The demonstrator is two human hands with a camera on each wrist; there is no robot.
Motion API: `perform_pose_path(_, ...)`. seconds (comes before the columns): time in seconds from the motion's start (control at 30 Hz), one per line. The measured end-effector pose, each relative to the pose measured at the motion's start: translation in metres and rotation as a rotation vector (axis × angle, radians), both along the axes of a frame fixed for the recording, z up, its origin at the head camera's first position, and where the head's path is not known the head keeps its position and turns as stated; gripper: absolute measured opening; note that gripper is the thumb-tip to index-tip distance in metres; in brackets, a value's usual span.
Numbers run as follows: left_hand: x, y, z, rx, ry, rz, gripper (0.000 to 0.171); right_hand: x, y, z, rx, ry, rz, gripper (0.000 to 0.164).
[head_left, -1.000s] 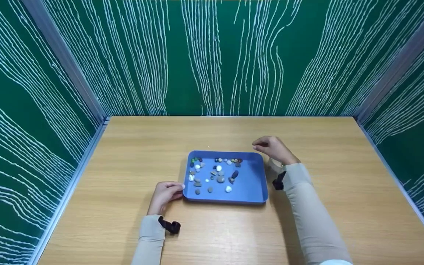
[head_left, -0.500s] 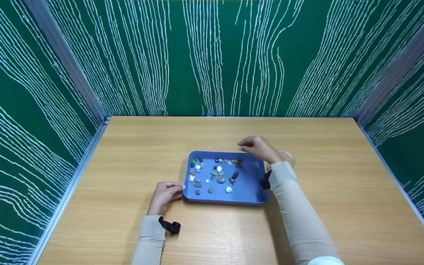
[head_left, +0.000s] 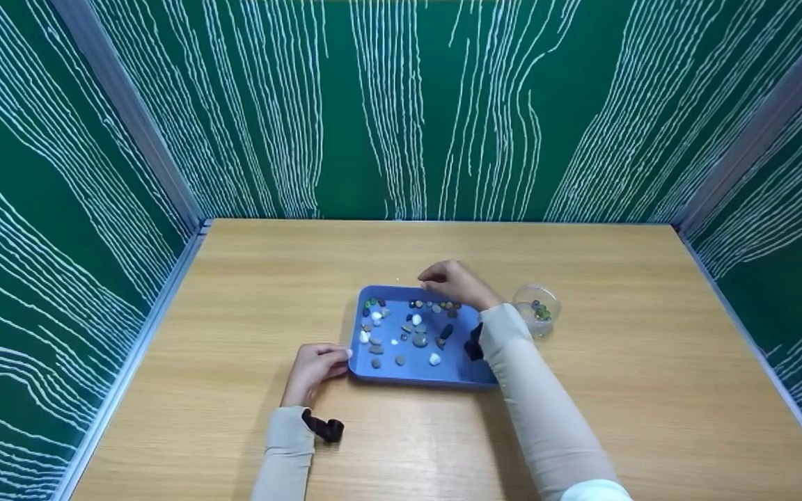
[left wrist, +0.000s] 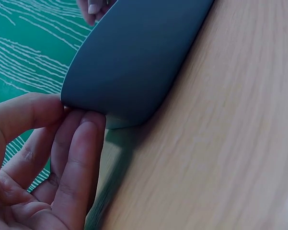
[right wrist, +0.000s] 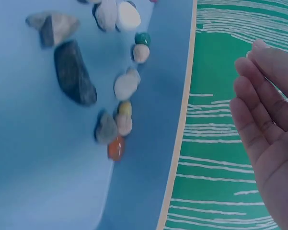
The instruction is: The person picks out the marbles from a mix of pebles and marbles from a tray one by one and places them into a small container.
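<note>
A blue tray [head_left: 470, 358] lies on the table, with pebbles and small glossy stones spread over its left and middle parts. My left hand [head_left: 317, 369] pinches the tray's near left corner; the left wrist view shows thumb and fingers at the rim. Above the tray's far edge hovers my right hand [head_left: 458, 284], thumb and forefinger tips together. Between those tips the right wrist view shows a whitish sliver [right wrist: 249, 54], mostly hidden. Along the far wall of the tray runs a row of small stones [right wrist: 126, 86], including an orange stone [right wrist: 116, 147].
A clear round container [head_left: 539, 306] with several green and dark stones stands right of the tray. A tiny pale speck [head_left: 397, 279] lies behind the tray on the wooden table [head_left: 289, 278]. Green walls with white lines [head_left: 345, 139] enclose the table.
My right hand has moved left from beside the tray's far right corner to above the far edge's middle, uncovering the clear container. My left hand keeps its hold on the tray.
</note>
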State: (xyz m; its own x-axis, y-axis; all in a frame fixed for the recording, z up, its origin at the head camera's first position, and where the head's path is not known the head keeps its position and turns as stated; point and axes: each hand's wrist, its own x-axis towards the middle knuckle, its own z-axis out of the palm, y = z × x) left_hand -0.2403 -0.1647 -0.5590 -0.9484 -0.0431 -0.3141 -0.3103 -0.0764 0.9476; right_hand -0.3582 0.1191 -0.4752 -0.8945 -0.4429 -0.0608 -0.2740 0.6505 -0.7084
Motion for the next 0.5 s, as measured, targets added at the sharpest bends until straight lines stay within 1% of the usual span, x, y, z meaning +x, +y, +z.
perform_pose_path(0.07,0.001,-0.001,0.002,0.014,0.025,-0.018,0.014,0.0,-0.005,0.0,0.003,-0.011,0.006,0.023)
perform_pose_path(0.13,0.002,-0.002,0.003,0.013,0.029,-0.022,0.013,0.001,-0.01,-0.001,0.004,-0.024,0.017,0.024)
perform_pose_path(0.27,-0.001,-0.001,0.001,-0.013,-0.019,-0.002,0.015,0.002,-0.021,-0.004,0.016,-0.057,0.035,0.027)
perform_pose_path(0.33,0.002,0.0,0.008,-0.021,-0.032,-0.007,0.016,0.002,-0.027,-0.006,0.02,-0.071,0.044,0.028)
perform_pose_path(0.37,0.002,0.0,0.009,-0.022,-0.042,-0.009,0.015,0.002,-0.03,-0.007,0.024,-0.073,0.048,0.028)
perform_pose_path(0.5,0.003,0.001,0.01,-0.02,-0.029,-0.007,0.017,0.001,-0.041,-0.012,0.039,-0.051,0.066,0.027)
